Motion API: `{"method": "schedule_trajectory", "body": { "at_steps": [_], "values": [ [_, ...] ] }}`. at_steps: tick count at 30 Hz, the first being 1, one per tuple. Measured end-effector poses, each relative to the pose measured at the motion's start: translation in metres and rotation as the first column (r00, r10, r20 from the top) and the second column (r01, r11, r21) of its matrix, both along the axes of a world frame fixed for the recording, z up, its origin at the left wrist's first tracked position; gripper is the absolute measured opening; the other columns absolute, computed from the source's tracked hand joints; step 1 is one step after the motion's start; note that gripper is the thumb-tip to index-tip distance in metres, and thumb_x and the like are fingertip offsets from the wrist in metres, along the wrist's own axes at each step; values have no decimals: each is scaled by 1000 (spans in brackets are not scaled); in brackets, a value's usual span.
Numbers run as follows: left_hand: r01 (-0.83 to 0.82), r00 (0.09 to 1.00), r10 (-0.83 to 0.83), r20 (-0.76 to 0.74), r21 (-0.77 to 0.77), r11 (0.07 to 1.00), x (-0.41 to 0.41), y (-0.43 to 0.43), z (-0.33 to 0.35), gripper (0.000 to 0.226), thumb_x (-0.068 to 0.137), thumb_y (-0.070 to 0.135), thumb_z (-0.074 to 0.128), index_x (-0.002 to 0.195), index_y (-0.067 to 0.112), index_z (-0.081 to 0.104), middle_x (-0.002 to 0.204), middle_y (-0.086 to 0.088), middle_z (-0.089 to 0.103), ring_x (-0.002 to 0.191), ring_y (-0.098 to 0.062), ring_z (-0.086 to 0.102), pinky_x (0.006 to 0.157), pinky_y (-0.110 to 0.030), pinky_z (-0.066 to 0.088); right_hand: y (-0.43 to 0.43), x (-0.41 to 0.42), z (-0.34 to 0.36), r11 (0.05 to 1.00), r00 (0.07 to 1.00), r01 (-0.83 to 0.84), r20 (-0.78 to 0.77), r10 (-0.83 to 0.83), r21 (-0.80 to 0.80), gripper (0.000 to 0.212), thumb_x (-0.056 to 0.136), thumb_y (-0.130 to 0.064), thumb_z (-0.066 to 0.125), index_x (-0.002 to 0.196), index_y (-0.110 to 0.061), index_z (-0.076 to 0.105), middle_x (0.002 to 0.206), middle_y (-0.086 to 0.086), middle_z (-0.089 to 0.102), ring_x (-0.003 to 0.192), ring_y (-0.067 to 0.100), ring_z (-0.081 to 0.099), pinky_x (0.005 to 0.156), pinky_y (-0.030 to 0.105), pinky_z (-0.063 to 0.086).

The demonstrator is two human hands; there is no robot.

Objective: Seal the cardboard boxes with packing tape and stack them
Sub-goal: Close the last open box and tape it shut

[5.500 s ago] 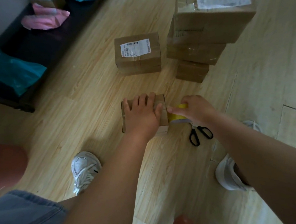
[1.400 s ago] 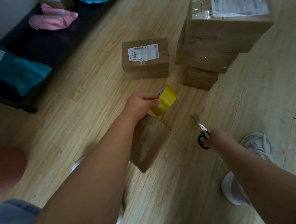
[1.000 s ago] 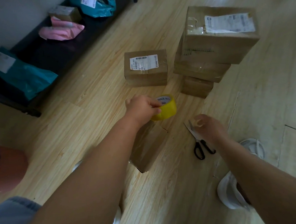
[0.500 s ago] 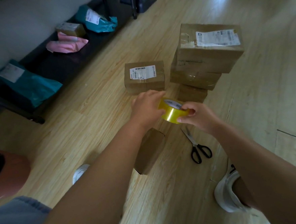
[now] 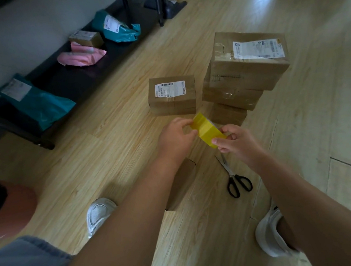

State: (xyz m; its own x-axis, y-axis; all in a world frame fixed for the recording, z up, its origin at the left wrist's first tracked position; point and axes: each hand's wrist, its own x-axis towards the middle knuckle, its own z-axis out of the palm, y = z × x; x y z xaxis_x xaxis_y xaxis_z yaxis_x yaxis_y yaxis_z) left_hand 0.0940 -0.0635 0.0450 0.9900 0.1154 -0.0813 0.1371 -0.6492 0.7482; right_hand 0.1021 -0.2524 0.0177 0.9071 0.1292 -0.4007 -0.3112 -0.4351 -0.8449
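Fingers (image 5: 218, 140) — left hand (image 5: 175, 137), right hand (image 5: 240, 144) — pinch tape roll (image 5: 207, 129).

Barcode label (image 5: 170, 89) on small box (image 5: 172, 106), shipping label (image 5: 258, 49) on top stacked box (image 5: 247, 76), label on teal mailer (image 5: 122, 33): all print illegible.

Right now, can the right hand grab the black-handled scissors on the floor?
Probably yes: the black-handled scissors lie uncovered on the wooden floor close by the right hand, but it pinches the yellow tape roll and must let go first.

Boxes in the way
A box stack (image 5: 247, 71) and a single box (image 5: 172, 99) fill the upper middle; scissors (image 5: 235, 177) lie lower right; the floor (image 5: 85, 160) at left is open.
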Motion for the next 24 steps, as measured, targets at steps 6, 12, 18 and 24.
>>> {"method": "schedule_trajectory", "body": {
  "at_steps": [6, 12, 18, 24],
  "values": [
    [-39, 999, 38, -13, -87, 995, 1, -4, 0, 41, 90, 25, 68, 130, 21, 62, 128, 4, 60, 113, -14, 57, 93, -32, 47, 1, -3, 0, 998, 999, 34, -1, -34, 43, 33, 85, -27, 78, 114, -22, 64, 90, 10, 72, 89, 23, 72, 96, 51, 55],
    [-54, 973, -1, -232, -231, 971, 10, 0, 1, 48, 101, 34, 52, 146, 18, 48, 142, -4, 53, 131, -20, 49, 106, -35, 40, -2, -4, 7, 999, 1000, -23, 4, 23, 47, 35, 85, -28, 78, 117, -19, 65, 94, 9, 71, 89, 19, 71, 97, 48, 55],
    [-34, 995, 21, -102, -123, 992, 10, 2, 0, 31, 97, 31, 59, 126, 22, 65, 122, 5, 64, 110, -13, 59, 92, -35, 49, -1, -5, 4, 999, 999, -33, -1, 33, 19, 43, 86, -29, 77, 124, -16, 63, 97, 6, 71, 92, 19, 70, 97, 47, 55],
    [-10, 1000, 10, 22, 3, 1000, 6, -3, 2, 25, 96, 24, 59, 118, 22, 70, 113, 7, 64, 97, -9, 59, 84, -30, 49, -1, -5, 1, 1000, 1000, -23, -9, 23, 6, 43, 85, -31, 77, 124, -18, 63, 97, 7, 70, 92, 19, 70, 95, 45, 55]
  ]
}}
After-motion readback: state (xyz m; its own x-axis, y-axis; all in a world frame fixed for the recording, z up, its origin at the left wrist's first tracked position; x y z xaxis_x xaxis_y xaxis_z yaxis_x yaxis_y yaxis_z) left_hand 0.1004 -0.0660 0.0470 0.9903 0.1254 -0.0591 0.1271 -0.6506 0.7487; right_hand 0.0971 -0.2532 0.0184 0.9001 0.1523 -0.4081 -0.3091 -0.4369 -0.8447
